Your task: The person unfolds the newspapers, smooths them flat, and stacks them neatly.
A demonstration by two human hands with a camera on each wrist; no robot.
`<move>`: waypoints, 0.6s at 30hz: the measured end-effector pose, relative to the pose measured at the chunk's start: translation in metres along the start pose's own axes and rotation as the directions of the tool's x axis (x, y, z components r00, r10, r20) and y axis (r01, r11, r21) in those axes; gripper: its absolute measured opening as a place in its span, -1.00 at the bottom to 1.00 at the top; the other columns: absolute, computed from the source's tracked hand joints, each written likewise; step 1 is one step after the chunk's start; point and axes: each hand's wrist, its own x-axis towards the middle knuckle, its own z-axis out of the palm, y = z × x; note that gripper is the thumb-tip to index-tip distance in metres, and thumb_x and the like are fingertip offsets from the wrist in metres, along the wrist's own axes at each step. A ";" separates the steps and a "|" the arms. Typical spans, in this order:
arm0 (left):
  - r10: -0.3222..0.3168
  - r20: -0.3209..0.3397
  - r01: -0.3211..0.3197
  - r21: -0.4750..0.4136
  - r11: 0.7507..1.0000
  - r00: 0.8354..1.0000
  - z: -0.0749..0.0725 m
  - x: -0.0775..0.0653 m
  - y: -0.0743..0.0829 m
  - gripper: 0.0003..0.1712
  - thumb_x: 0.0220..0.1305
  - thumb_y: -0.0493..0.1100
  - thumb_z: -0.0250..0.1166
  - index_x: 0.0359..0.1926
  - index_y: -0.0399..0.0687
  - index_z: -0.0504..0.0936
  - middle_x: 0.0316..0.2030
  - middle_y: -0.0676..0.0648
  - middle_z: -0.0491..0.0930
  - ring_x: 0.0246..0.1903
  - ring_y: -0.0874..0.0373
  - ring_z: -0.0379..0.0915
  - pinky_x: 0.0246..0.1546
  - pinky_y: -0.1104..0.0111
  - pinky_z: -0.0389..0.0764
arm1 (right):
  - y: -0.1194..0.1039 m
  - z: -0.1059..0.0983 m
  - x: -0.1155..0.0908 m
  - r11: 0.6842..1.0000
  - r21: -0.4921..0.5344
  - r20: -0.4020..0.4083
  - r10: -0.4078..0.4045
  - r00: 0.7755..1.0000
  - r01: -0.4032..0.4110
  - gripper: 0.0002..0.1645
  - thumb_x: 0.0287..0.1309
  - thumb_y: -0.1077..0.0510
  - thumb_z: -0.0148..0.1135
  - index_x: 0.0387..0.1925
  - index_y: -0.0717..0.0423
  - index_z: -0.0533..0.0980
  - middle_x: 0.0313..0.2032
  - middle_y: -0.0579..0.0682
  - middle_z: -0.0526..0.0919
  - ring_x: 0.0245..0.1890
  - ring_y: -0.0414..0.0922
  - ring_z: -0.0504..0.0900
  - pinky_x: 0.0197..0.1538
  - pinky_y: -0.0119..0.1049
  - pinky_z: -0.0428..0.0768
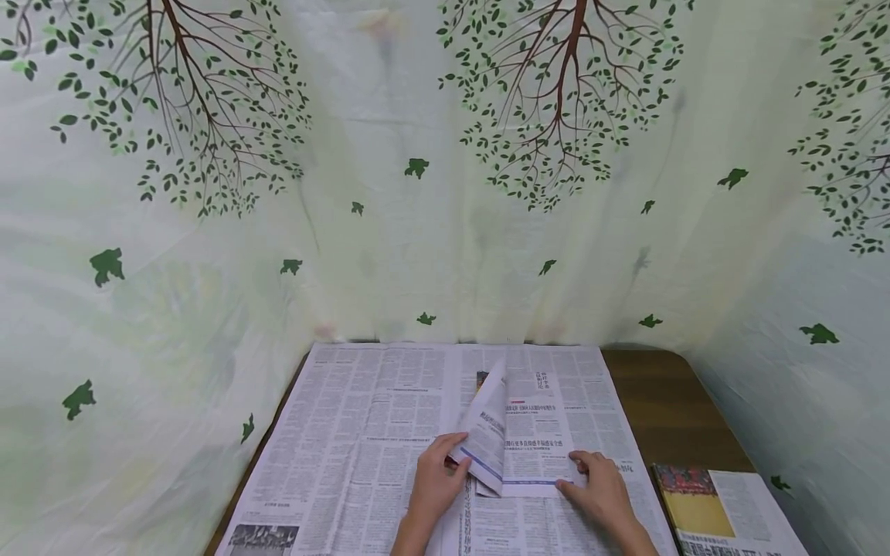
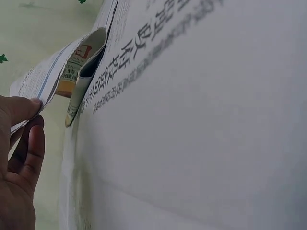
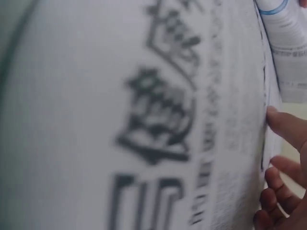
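Observation:
A small folded newspaper (image 1: pixel 535 448) lies on larger spread newspaper sheets (image 1: pixel 389 417) over the table, its left part lifted as a curling flap (image 1: pixel 487 432). My left hand (image 1: pixel 436 475) pinches the flap's lower left corner between thumb and fingers. In the left wrist view the raised flap (image 2: pixel 53 72) arches above the paper, with coloured print showing inside the fold. My right hand (image 1: pixel 599 490) rests at the folded newspaper's lower right corner, thumb and fingertips touching it. Seen from the right wrist, the thumb (image 3: pixel 285 125) lies at the paper's edge.
At the right, another folded newspaper (image 1: pixel 751 510) with a red and yellow picture lies on the brown wooden table (image 1: pixel 667 401). A pale curtain (image 1: pixel 389 262) printed with trees and leaves hangs behind the table and along both sides.

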 end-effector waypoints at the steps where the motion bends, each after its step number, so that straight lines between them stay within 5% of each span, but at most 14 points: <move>1: -0.005 -0.003 0.005 0.002 1.000 1.000 -0.002 0.000 -0.001 -0.42 0.04 -0.44 0.54 0.15 -0.14 0.69 0.04 -0.09 0.69 -0.33 0.22 0.62 -0.35 0.52 0.66 | 0.001 0.000 -0.001 1.000 -0.002 -0.006 -0.014 1.000 0.014 -0.25 -0.11 -0.15 0.64 0.10 0.14 0.65 -0.28 -0.07 0.57 -0.30 -0.13 0.39 -0.21 -0.17 0.39; 18: -0.056 -0.068 0.062 0.097 0.993 0.996 -0.030 -0.007 -0.023 -0.31 0.00 -0.43 0.56 0.22 -0.08 0.66 0.13 -0.09 0.65 -0.13 0.11 0.64 -0.28 0.46 0.68 | 0.006 0.004 -0.003 0.998 -0.013 -0.016 -0.064 0.998 0.063 -0.33 0.00 -0.22 0.58 0.10 0.01 0.68 -0.24 -0.09 0.56 -0.29 -0.14 0.34 -0.22 -0.19 0.31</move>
